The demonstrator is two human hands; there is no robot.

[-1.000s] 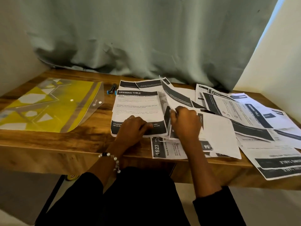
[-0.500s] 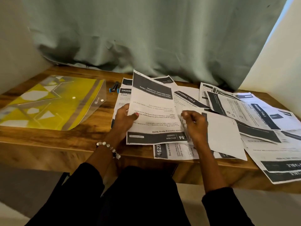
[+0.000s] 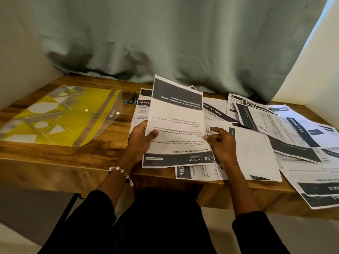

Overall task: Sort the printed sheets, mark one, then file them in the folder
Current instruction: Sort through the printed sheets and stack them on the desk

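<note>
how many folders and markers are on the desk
2: one yellow folder lies flat at the desk's left, and one marker lies just right of the folder's far corner, beside the sheets. More could be hidden under the sheets.

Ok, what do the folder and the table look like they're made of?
Folder: looks like thin clear plastic with a glossy finish; the yellow pattern shows through it and there is a snap button. Table: wood or wood-look laminate, with brown grain and a slight sheen; I can't tell which.

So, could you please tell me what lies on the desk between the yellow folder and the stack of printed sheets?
In the head view, only a small black and blue marker lies between the yellow folder and the printed sheets; otherwise bare wood.
</note>
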